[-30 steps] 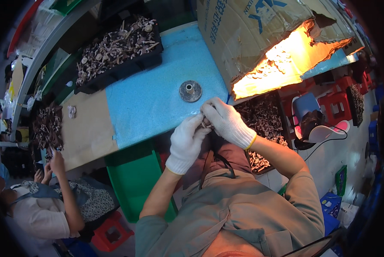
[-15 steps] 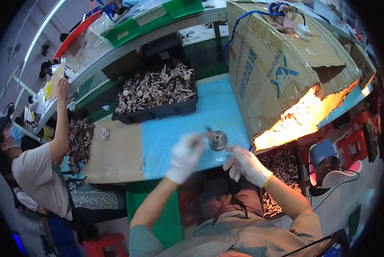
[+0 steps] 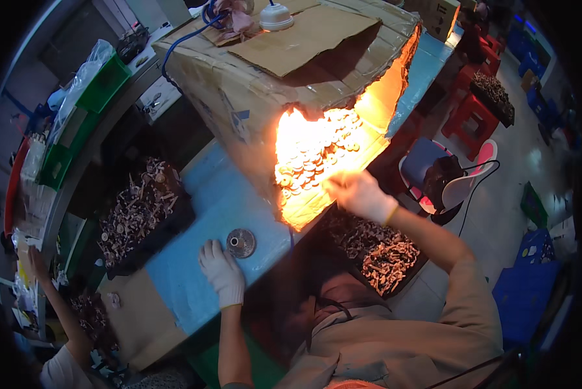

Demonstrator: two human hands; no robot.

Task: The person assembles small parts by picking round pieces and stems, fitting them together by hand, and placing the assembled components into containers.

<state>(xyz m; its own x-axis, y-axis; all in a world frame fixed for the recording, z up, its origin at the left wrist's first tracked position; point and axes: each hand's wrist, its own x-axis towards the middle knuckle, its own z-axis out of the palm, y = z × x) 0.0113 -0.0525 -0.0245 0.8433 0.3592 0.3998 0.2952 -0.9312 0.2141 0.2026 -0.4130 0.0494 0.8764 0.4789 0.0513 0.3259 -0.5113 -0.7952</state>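
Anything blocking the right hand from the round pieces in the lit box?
Nothing visible: the right hand is at the torn open side of the cardboard box, and the round pieces lie just beyond. Glare hides whether it touches them.

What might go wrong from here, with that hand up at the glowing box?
The right hand is at the lit opening of the cardboard box; glare hides its fingertips, so it might knock the closely laid round pieces.

Anything dropped there could fall among the loose parts below and be hard to pick out.

The left hand lies close beside the round metal base and might nudge it.
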